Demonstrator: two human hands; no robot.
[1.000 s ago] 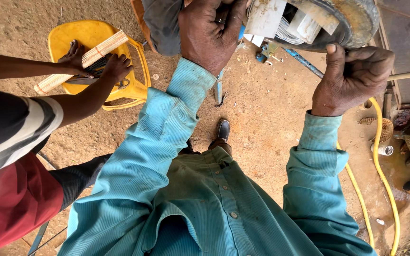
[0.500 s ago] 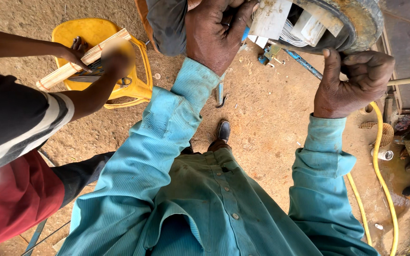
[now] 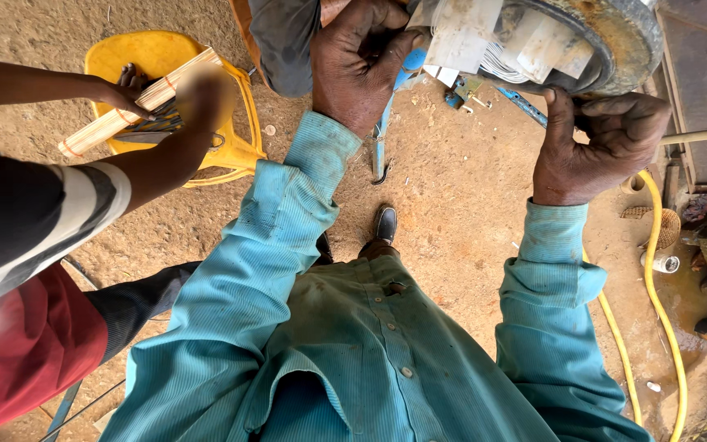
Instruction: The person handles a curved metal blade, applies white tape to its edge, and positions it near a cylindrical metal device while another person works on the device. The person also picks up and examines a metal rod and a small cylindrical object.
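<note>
At motor point(image 3: 607, 49): two hands point(image 3: 362, 61); one pliers point(image 3: 386, 123); one yellow stool point(image 3: 231, 147).

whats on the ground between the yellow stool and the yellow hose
In the head view, between the yellow stool and the yellow hose: bare dirt, a black shoe, and the wearer's teal sleeves.

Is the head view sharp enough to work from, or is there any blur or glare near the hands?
Head view: both hands, left hand and right hand, are sharp in even daylight; only the co-worker's moving hand over the yellow stool is motion-blurred; edges bend from wide-angle distortion.
</note>
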